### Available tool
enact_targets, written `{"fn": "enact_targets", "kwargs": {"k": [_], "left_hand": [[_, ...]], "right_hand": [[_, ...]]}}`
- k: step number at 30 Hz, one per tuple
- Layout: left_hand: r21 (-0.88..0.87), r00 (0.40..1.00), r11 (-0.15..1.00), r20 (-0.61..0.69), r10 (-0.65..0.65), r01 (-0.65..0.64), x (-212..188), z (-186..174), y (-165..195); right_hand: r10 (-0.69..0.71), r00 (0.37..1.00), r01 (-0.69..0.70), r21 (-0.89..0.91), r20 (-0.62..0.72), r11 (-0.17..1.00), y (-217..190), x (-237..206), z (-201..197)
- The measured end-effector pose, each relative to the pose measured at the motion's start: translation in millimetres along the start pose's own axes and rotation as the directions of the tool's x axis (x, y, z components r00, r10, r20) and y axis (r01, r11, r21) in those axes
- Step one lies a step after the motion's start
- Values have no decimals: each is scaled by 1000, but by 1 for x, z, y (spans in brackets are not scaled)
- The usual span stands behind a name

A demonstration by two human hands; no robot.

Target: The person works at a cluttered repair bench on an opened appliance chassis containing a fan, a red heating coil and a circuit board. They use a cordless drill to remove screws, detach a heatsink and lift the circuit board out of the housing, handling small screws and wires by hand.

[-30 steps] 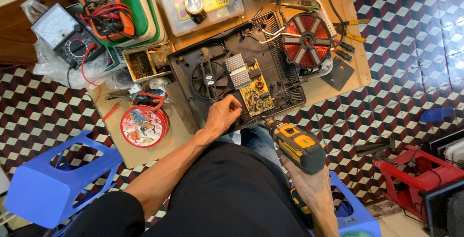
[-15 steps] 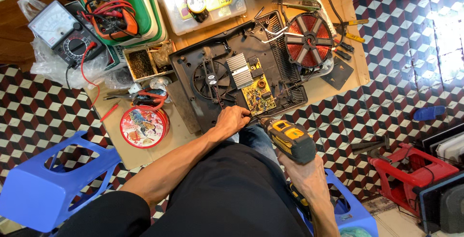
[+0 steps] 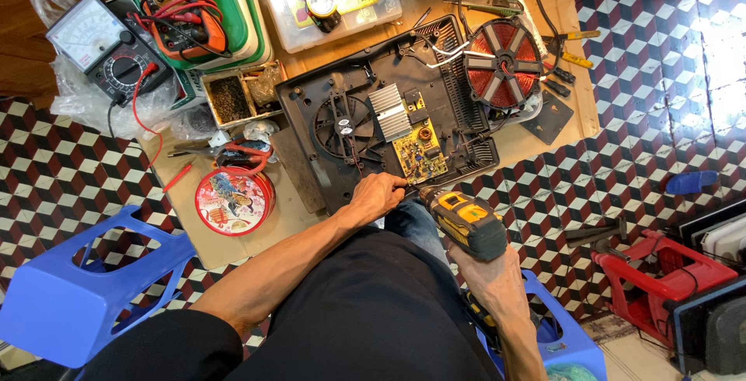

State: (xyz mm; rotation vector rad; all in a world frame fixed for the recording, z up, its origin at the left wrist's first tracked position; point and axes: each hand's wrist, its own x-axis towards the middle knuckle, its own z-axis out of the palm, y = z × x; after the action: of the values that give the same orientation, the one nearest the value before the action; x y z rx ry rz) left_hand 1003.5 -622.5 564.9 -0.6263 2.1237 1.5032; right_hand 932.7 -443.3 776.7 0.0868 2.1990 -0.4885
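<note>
Already opened: induction cooker base [image 3: 388,117], black ribbed plastic, shows its fan, finned aluminium heatsink and yellow-green circuit board; the red copper coil [image 3: 503,62] is lifted aside, wires attached. Left hand [image 3: 377,196] pinches something small at the near edge. Right hand [image 3: 497,284] clasps a yellow cordless drill [image 3: 465,221], bit at that spot.

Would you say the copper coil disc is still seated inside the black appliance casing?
No, the copper coil disc lies outside the black casing on the cardboard at its far right corner, joined only by wires.
</note>
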Motion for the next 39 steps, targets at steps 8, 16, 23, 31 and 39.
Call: {"fn": "enact_targets", "kwargs": {"k": [8,16,23,31,39], "left_hand": [[-41,996,997,-65,63,-66,1,0,0],[-25,995,998,-75,59,-61,-5,-2,2],[226,891,915,-241,384,-333,-2,-1,1],[231,894,894,-149,422,-383,3,-1,-1],[265,893,888,-150,424,-377,8,0,1]], "right_hand": [[-169,985,167,-75,-25,983,-6,-5,3],[-145,987,140,-79,-63,987,-10,-4,14],[-156,985,149,-98,-77,984,-13,-8,18],[-183,980,175,-114,-73,978,-17,-14,21],[-306,945,291,-130,-115,948,-9,-10,23]]}}
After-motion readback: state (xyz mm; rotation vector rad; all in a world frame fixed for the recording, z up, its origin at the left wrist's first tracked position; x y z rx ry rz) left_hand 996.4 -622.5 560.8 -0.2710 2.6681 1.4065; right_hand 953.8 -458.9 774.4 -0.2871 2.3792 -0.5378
